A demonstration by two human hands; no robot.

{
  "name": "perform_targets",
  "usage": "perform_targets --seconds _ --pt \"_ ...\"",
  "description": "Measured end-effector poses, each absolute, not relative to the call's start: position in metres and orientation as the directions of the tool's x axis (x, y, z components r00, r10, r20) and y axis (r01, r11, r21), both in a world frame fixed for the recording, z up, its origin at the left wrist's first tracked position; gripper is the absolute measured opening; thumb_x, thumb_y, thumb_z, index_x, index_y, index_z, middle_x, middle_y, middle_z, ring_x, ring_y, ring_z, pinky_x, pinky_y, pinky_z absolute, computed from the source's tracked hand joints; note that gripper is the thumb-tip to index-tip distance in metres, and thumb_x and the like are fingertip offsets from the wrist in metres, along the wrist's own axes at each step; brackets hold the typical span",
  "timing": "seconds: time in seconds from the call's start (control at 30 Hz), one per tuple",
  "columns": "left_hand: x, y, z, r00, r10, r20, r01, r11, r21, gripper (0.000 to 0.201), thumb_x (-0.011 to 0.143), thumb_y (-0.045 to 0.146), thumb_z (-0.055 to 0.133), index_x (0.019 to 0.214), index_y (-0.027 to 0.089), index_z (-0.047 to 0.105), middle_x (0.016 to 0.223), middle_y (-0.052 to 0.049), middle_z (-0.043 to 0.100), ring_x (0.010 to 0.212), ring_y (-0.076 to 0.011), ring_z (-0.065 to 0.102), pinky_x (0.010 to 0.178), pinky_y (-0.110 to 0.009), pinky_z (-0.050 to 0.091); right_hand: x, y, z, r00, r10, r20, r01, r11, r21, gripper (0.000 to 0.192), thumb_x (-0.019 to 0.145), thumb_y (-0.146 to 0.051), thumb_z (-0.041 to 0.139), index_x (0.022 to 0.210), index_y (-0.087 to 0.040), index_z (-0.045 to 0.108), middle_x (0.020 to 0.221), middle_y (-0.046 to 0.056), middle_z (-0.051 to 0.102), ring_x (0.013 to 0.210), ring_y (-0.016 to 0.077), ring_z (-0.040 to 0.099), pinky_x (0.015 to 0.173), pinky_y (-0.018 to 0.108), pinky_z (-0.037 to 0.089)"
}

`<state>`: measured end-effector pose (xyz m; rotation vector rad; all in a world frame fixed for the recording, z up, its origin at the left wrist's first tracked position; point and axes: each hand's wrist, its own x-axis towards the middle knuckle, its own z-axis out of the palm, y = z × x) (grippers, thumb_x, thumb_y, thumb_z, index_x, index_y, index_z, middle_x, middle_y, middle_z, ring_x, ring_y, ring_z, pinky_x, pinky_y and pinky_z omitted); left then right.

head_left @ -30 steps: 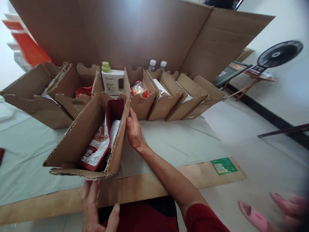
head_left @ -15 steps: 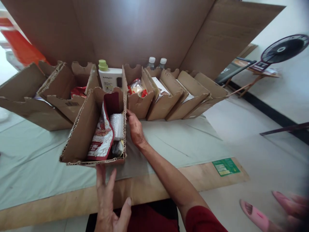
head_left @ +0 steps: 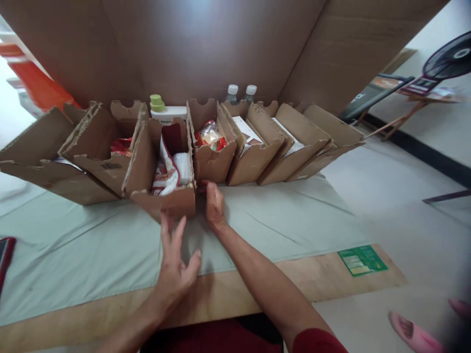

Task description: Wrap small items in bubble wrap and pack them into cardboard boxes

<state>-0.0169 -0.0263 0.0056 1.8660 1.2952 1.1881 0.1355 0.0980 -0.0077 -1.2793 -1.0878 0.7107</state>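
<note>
A cardboard box (head_left: 172, 202) stands forward of a row of similar boxes, in front of a white bottle with a green cap (head_left: 158, 105). Inside it are a red and white pouch (head_left: 165, 174) and a bubble-wrapped item (head_left: 182, 166). My left hand (head_left: 178, 267) is open below its front wall, fingers spread, with the fingertips at the cardboard. Against the lower right side of this box, my right hand (head_left: 215, 203) has its fingers curled together; their tips are partly hidden.
To the right, a neighbouring box (head_left: 213, 162) holds red and clear packets; more boxes stand on both sides. Two white-capped bottles (head_left: 232, 90) are behind. A tall cardboard panel (head_left: 221, 49) backs the row. A green card (head_left: 362, 260) lies on the wooden edge.
The box has moved away from me, back toward the gap in the row, covering more of the white bottle. Both hands have moved forward with it. The view has shifted slightly.
</note>
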Motion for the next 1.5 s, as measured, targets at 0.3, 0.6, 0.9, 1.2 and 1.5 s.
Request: perform_targets --seconds 0.3,0.6,0.9,1.2,1.5 --pt "-0.027 0.062 0.02 0.208 0.968 0.138 0.463 -0.222 0.858 0.063 0.087 0.03 0.063 0.149 0.021 0.059 0.18 -0.018 0.014 0.155 -0.0424 0.043 0.08 -0.04 0.068 0.141 0.101 -0.008 0.356 0.907 0.225 0.168 0.174 -0.97 0.053 0.103 -0.063 0.038 0.107 -0.02 0.069 0.106 0.011 0.08 0.084 0.0207 0.076 0.084 0.036 0.059" --pt "-0.097 -0.042 -0.007 0.16 0.932 0.324 0.584 -0.354 0.731 0.032 0.096 0.025 0.059 0.123 0.025 0.076 0.149 -0.015 0.066 0.134 -0.0306 0.068 0.104 -0.048 0.063 0.083 0.09 0.066 -0.056 0.904 0.423 0.303 0.419 -0.856 0.043 0.098 -0.032 0.055 0.14 -0.03 0.064 0.095 0.0 0.08 0.081 0.0174 0.073 0.088 0.034 0.061" --pt "-0.104 -0.057 -0.01 -0.17 0.861 0.479 0.563 -0.314 0.764 0.023 0.097 0.022 0.061 0.114 0.023 0.075 0.138 -0.013 0.071 0.124 -0.028 0.072 0.103 -0.045 0.062 0.021 0.15 0.147 -0.223 0.922 0.316 0.698 0.377 -0.609 0.02 0.097 -0.02 0.059 0.102 -0.021 0.078 0.079 0.005 0.077 0.078 0.0243 0.071 0.081 0.035 0.053" --pt "-0.149 -0.067 0.003 -0.533 0.826 0.18 0.17 -0.104 0.98 0.064 0.085 0.039 0.08 0.144 0.025 0.059 0.153 -0.014 0.061 0.135 -0.0325 0.064 0.118 -0.053 0.05 0.105 0.004 0.148 -0.432 0.833 0.345 0.449 0.53 -0.719 0.016 0.094 -0.021 0.061 0.09 -0.024 0.076 0.077 -0.001 0.079 0.064 0.0154 0.071 0.064 0.027 0.053" --pt "-0.15 -0.078 0.005 -0.234 0.972 -0.021 0.094 0.044 0.995 0.077 0.076 0.047 0.087 0.144 0.027 0.056 0.142 -0.012 0.066 0.132 -0.0341 0.065 0.107 -0.046 0.059 0.247 -0.064 0.106 0.098 0.958 0.27 0.291 0.232 -0.928 0.057 0.089 -0.039 0.079 0.143 -0.046 0.065 0.124 0.005 0.081 0.105 0.0258 0.08 0.086 0.04 0.068"
